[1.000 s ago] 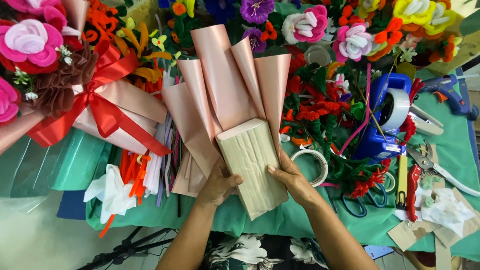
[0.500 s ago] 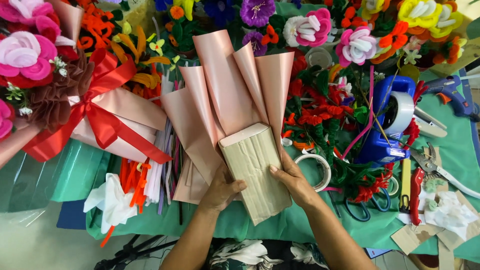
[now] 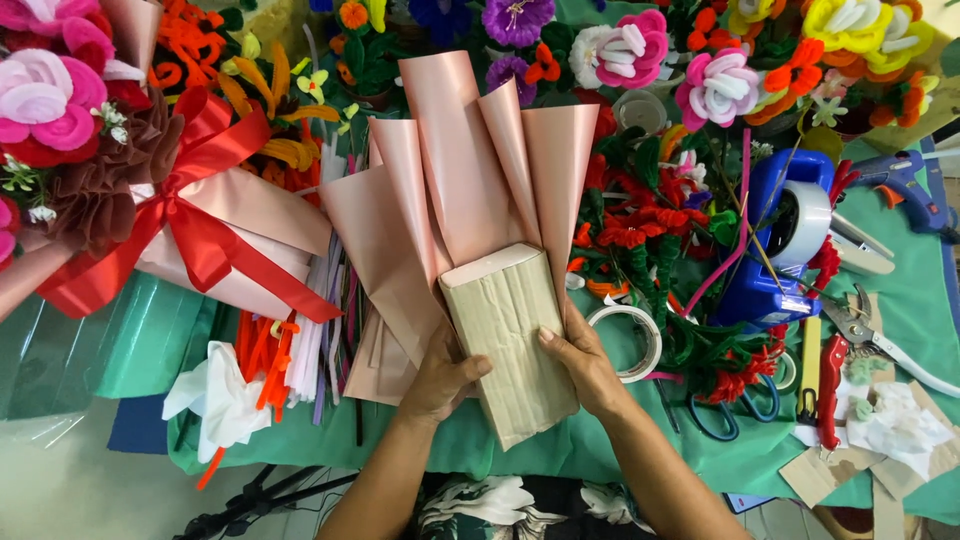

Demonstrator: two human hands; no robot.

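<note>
At table centre: our left hand (image 3: pixel 440 375) and right hand (image 3: pixel 585 365) clasp paper-wrapped block (image 3: pixel 510 345), fingers curled, seating it on pink wrapping sheets (image 3: pixel 470 180); next likely calls for folding sheets snug.

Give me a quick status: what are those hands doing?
Left hand and right hand grip a tan block. Pink paper fanned behind it. Tape roll beside right hand; nothing blocking.

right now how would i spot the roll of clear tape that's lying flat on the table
Start at the beige block that both hands grip on the green table. Just right of the right hand lies the tape roll: a flat pale ring, unlike the roll upright in the blue dispenser.
</note>
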